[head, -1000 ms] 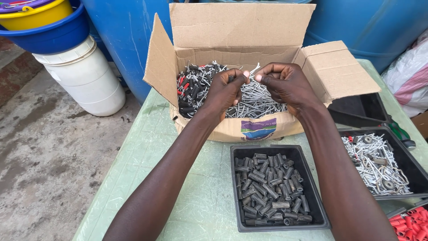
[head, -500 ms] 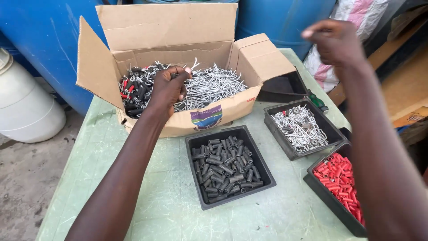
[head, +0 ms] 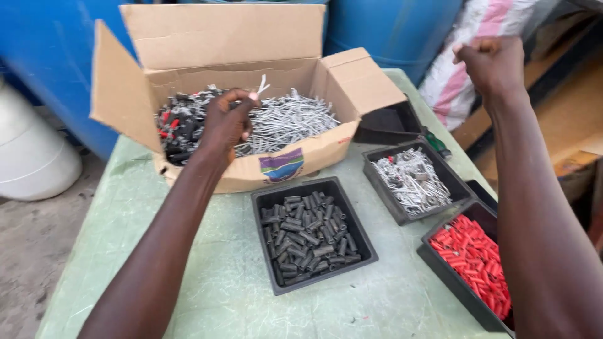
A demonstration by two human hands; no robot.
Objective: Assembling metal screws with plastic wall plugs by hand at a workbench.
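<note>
I see my left hand (head: 227,122) reaching into the cardboard box (head: 220,44), fingers pinched on a silver metal piece (head: 260,85) above the heap of metal clips (head: 286,119). My right hand (head: 493,63) is raised off to the right, clenched in a fist; I cannot tell what it holds. Below my left hand, a purple, green and blue label (head: 281,165) sits on the box front. Nearer me sits a black tray (head: 313,233) of dark sleeves.

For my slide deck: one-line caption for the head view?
Left hand picks metal pieces from a cardboard box; right hand raised, closed, above sorting trays.
</note>
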